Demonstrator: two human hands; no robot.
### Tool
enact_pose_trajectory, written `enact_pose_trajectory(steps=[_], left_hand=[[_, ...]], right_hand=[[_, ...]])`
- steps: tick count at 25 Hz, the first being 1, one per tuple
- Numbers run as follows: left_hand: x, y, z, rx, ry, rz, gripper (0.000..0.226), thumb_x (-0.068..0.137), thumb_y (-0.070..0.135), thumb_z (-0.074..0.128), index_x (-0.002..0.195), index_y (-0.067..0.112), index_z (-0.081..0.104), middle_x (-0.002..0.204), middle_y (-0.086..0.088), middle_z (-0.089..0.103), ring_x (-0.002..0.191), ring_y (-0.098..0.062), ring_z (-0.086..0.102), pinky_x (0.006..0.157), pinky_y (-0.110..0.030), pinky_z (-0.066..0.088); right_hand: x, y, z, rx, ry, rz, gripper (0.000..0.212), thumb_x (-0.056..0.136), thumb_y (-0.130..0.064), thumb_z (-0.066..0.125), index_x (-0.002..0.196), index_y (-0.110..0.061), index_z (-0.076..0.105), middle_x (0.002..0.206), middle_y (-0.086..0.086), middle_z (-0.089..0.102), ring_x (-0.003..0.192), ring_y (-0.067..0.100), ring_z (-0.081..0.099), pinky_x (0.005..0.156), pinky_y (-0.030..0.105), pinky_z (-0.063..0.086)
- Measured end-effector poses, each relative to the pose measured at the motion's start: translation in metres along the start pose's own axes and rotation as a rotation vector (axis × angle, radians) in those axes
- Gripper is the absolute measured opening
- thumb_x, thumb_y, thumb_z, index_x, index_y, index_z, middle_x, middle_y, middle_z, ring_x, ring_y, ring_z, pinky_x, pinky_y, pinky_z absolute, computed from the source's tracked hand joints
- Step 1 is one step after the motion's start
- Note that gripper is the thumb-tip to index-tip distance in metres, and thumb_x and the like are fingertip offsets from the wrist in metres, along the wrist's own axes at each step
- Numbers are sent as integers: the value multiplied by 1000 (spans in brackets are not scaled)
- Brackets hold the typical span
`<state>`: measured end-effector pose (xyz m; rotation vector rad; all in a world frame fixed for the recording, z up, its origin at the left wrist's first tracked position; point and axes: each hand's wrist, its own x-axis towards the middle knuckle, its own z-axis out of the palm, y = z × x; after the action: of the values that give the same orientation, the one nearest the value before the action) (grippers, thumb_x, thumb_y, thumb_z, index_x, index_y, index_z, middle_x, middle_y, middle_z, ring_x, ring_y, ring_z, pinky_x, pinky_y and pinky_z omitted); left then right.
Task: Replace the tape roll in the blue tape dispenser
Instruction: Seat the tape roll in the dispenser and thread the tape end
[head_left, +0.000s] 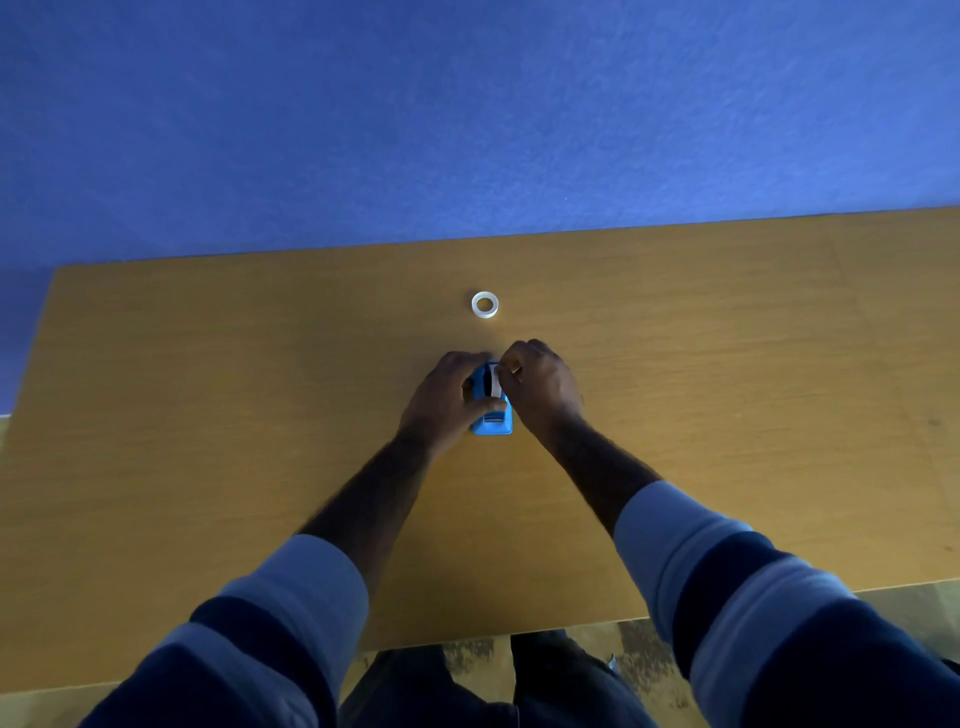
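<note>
The blue tape dispenser (492, 422) stands on the wooden table (208, 415) near its middle, its cutter end toward me. My left hand (445, 400) wraps around its left side and grips it. My right hand (540, 387) pinches the white tape roll (494, 378) at the top of the dispenser, fingers closed on its rim. Most of this roll is hidden by my fingers. A second white tape ring (484, 304) lies flat on the table a little beyond the hands, apart from them.
A blue wall (467, 114) rises behind the table's far edge. The table's near edge (519, 631) runs just in front of my legs, with floor visible below it.
</note>
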<state>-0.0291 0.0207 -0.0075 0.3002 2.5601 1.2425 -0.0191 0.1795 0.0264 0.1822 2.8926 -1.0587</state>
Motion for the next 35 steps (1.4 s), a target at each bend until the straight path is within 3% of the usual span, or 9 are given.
enact_pose_trajectory(steps=[5, 9, 13, 17, 20, 23, 28, 30, 35], left_hand=[[-4, 4, 2, 38, 35, 0, 46, 80, 29, 80, 122, 35, 63, 120, 13, 58, 105, -4, 58, 87, -28, 52], [-1, 5, 0, 61, 8, 8, 47, 83, 28, 78, 127, 32, 63, 123, 9, 58, 107, -6, 58, 89, -31, 52], [0, 5, 1, 71, 3, 4, 49, 84, 23, 79, 131, 23, 63, 125, 4, 59, 110, -10, 59, 94, -36, 55], [0, 7, 0, 57, 1, -5, 49, 84, 22, 79, 130, 25, 63, 126, 4, 58, 111, -10, 59, 94, -35, 54], [-1, 7, -1, 49, -3, -2, 42, 84, 25, 77, 123, 32, 64, 121, 9, 56, 105, -6, 57, 89, -30, 51], [-2, 7, -2, 39, -16, 9, 42, 84, 25, 77, 124, 32, 64, 122, 9, 56, 105, -6, 57, 90, -30, 50], [0, 6, -3, 42, -23, 8, 43, 83, 26, 78, 123, 29, 65, 122, 8, 58, 107, -8, 58, 93, -36, 53], [1, 5, -3, 46, -29, 9, 46, 82, 26, 78, 126, 27, 65, 122, 7, 58, 108, -8, 59, 95, -38, 53], [1, 3, -3, 3, 2, -3, 56, 82, 28, 80, 134, 26, 60, 127, 6, 58, 112, -11, 61, 97, -40, 55]], right_hand=[[8, 2, -3, -5, -36, 13, 12, 93, -17, 63, 90, -6, 66, 87, 2, 56, 72, 20, 54, 60, 27, 36], [-1, 5, -3, -64, -12, -78, 13, 95, -19, 64, 96, -6, 67, 93, 5, 62, 73, 17, 56, 55, 24, 39], [-14, 9, -3, -121, -14, -133, 13, 95, -20, 65, 99, -8, 68, 97, 6, 67, 79, 19, 63, 66, 36, 55], [-9, 7, -2, -166, 1, -141, 19, 97, -24, 61, 94, -7, 68, 90, 8, 67, 73, 22, 61, 67, 40, 53], [5, 4, -2, -218, -34, -92, 24, 99, -31, 59, 91, -9, 67, 87, 5, 64, 69, 19, 55, 65, 31, 39], [20, 3, -5, -185, -88, -20, 22, 96, -33, 62, 91, -12, 66, 85, 2, 62, 72, 20, 58, 58, 27, 35], [7, 10, -5, -161, -71, -132, 21, 96, -29, 63, 92, -9, 67, 91, 8, 65, 73, 22, 62, 59, 36, 52], [-1, 14, -2, -150, -37, -182, 18, 96, -25, 64, 90, -8, 67, 89, 8, 65, 69, 21, 62, 55, 32, 49], [5, 9, -3, -105, -58, -116, 16, 96, -24, 64, 94, -8, 68, 91, 7, 65, 72, 20, 62, 60, 37, 56]])
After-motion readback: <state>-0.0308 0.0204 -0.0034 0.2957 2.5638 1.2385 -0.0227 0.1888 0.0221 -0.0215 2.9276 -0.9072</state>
